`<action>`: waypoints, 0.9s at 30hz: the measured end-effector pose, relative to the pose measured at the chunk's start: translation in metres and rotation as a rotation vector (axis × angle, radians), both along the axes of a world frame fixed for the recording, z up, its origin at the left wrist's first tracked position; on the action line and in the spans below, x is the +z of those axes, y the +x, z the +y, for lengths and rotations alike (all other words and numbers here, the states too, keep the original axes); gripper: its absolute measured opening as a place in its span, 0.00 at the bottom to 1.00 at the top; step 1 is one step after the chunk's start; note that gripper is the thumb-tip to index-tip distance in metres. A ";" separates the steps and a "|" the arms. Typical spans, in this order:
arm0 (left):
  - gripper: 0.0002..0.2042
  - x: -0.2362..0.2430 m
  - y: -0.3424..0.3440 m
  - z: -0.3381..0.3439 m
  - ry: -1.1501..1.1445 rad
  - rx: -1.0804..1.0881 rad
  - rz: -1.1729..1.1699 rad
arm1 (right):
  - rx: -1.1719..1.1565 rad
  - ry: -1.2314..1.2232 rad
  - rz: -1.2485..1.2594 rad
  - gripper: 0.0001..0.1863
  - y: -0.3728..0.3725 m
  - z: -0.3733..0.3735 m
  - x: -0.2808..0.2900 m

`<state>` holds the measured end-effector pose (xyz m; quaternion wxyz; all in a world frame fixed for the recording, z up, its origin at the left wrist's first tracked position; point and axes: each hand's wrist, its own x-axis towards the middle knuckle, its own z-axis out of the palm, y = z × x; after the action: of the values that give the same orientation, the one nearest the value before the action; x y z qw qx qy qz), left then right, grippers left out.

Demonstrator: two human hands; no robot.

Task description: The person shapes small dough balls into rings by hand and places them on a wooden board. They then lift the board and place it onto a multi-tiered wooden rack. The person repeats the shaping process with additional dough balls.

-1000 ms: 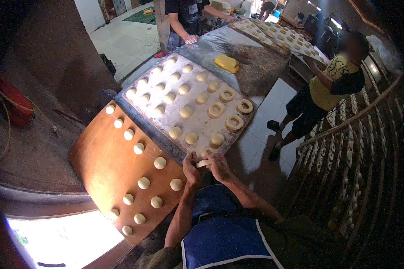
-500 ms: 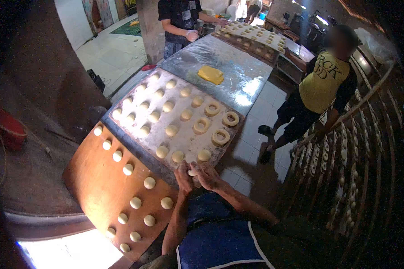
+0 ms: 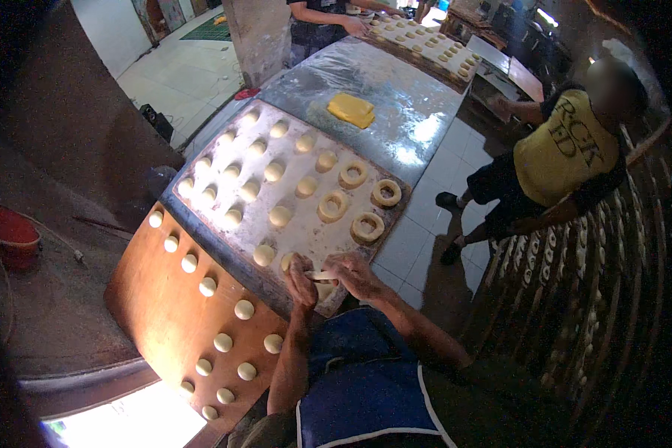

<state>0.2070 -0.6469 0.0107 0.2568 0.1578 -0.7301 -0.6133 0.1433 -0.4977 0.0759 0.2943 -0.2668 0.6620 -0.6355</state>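
Between my hands, over the near corner of a floured board, a pale band of dough is pulled out. My left hand grips its left end with curled fingers. My right hand grips the other end. Directly under them shows another pale patch of dough, partly hidden. A dough ball sits half covered behind my left fingers. Several dough rings lie beyond my right hand. Rows of dough balls cover the rest of the board.
An orange-brown board with several dough balls stands at left. Past the floured board, yellow dough lies on a metal table. A filled tray is at the far end. A co-worker in yellow stands by racks at right.
My hands have moved slightly apart, and the dough between them now shows as a longer band. The co-worker in yellow has shifted right; the far co-worker's hand has moved toward the tray.
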 end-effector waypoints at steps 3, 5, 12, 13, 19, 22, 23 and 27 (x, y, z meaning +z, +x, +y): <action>0.12 0.004 -0.038 -0.016 -0.447 0.147 0.188 | -0.137 0.260 0.399 0.21 -0.038 -0.012 -0.002; 0.12 0.001 -0.060 -0.030 -0.292 0.023 -0.221 | -0.229 0.323 0.557 0.24 -0.058 -0.017 -0.014; 0.13 -0.020 -0.065 -0.031 -0.675 0.012 -0.323 | -0.219 0.556 0.665 0.25 -0.035 0.010 -0.057; 0.14 -0.019 -0.065 -0.028 -0.698 0.019 -0.250 | -0.185 0.614 0.670 0.25 -0.025 0.014 -0.060; 0.11 0.011 -0.032 -0.027 -0.718 0.181 -0.144 | -0.238 0.568 1.149 0.24 0.006 0.002 -0.080; 0.10 0.025 0.005 -0.030 -0.593 0.200 -0.160 | -0.198 0.683 0.839 0.22 0.007 -0.001 -0.074; 0.09 0.028 0.016 -0.031 -0.560 0.222 -0.157 | -0.177 0.733 0.650 0.21 0.005 -0.002 -0.069; 0.07 0.036 0.046 -0.013 -0.290 0.064 -0.183 | -0.109 0.686 0.493 0.21 0.002 0.003 -0.036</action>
<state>0.2533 -0.6599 0.0468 0.2286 0.1975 -0.8259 -0.4761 0.1455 -0.4945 0.0398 0.1650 -0.2622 0.8989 -0.3100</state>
